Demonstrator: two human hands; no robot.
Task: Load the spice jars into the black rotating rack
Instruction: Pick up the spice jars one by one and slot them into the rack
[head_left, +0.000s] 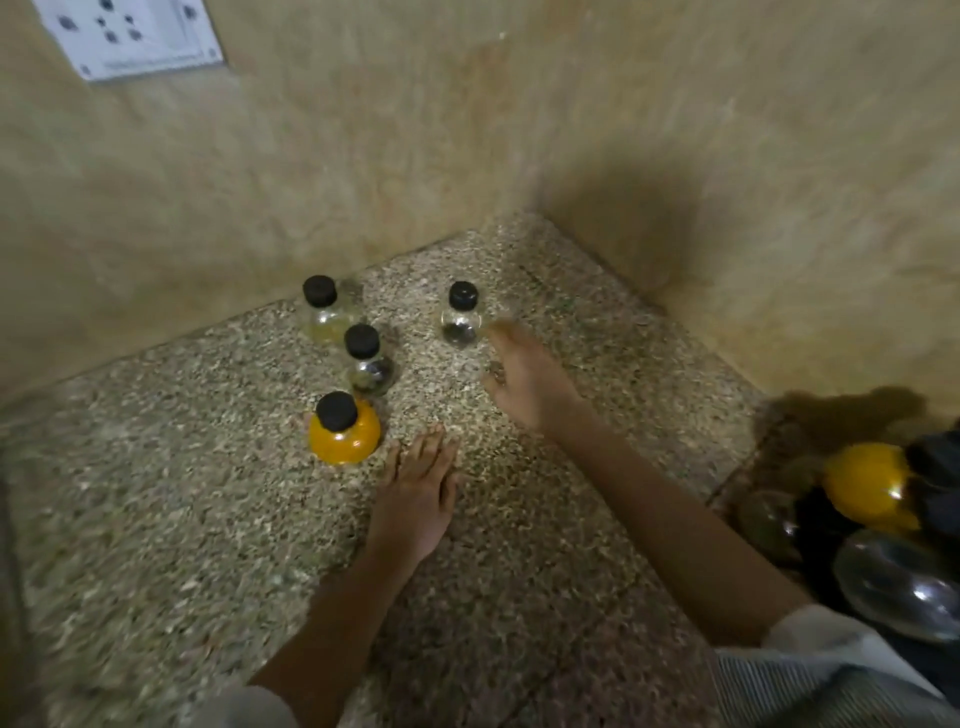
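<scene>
Several round glass spice jars with black lids stand on the speckled counter (208, 519). A yellow-filled jar (344, 431) is nearest. Behind it stands a dark-seed jar (370, 364), then a pale jar (324, 312) by the wall. A fourth jar with dark contents (461, 317) stands apart to the right. My right hand (524, 379) is blurred, fingers apart, right beside that fourth jar, holding nothing. My left hand (415, 493) lies flat on the counter just right of the yellow jar. The black rack (831, 525) sits at the right edge with jars in it, including a yellow one (867, 483).
Beige tiled walls meet in a corner behind the jars. A white socket plate (130, 36) is on the wall at top left. The counter's right edge drops off beside the rack. Striped sleeves show at the bottom.
</scene>
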